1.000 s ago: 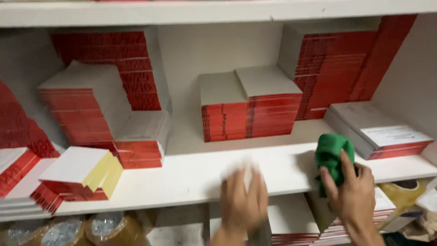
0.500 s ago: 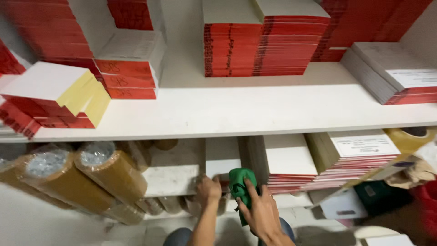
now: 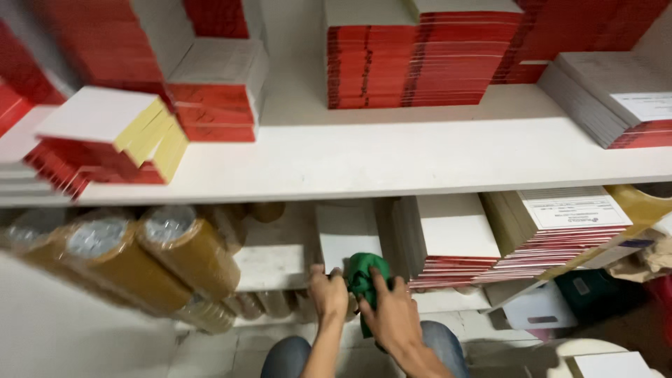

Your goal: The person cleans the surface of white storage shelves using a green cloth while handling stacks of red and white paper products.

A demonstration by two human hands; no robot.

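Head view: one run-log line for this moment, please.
right hand: grips crumpled green cloth | left hand: touching cloth, lower white shelf edge | brown tape rolls left

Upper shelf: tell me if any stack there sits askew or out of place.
The yellow-edged stack at the left of the upper shelf sits skewed, turned at an angle and resting partly on the red stacks beneath. The red stacks at centre stand square.

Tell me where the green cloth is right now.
The green cloth is low in the head view, held in the right hand at the lower shelf's edge, beside the left hand.
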